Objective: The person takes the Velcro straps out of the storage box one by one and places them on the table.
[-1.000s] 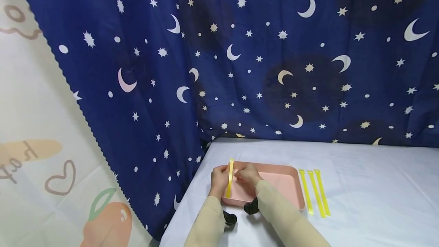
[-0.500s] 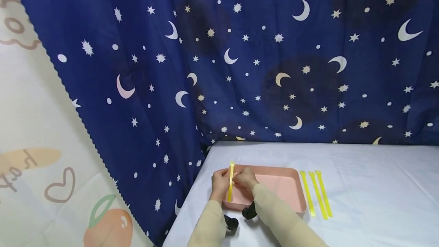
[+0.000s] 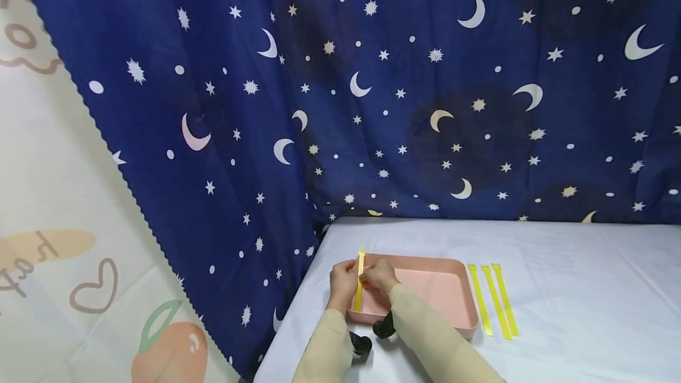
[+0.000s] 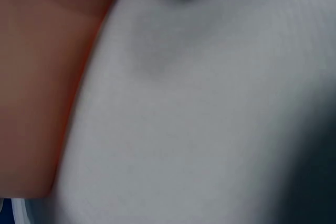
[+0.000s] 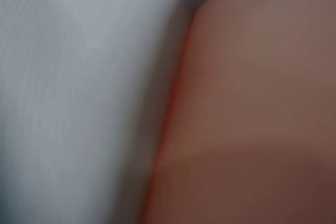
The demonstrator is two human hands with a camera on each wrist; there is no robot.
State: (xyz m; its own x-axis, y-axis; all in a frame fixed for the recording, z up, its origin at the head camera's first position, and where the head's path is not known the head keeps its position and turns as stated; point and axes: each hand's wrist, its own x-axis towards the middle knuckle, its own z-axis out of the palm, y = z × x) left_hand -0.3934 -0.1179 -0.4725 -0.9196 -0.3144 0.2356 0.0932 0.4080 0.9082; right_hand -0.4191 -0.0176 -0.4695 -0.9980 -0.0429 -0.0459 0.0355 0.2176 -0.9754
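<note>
A narrow yellow strap with a wider head end stands lengthwise over the left side of a pink rectangular tray, its head reaching past the far rim. My left hand is at the tray's left edge, holding the strap from that side with curled fingers. From the right, my right hand reaches over the tray and pinches the strap about midway along. Its fingertips are partly hidden behind the knuckles. Both wrist views show only blurred sleeve and skin, with neither fingers nor strap visible.
Several things lie right of the tray: yellow straps side by side on the white-covered table. Black wrist mounts hang under both forearms near the tray's front rim. A blue star-patterned curtain stands behind the table and along its left side.
My right hand has moved slightly left, from beside the strap onto it. The left hand stays at the tray's left edge. The head view has shifted slightly.
</note>
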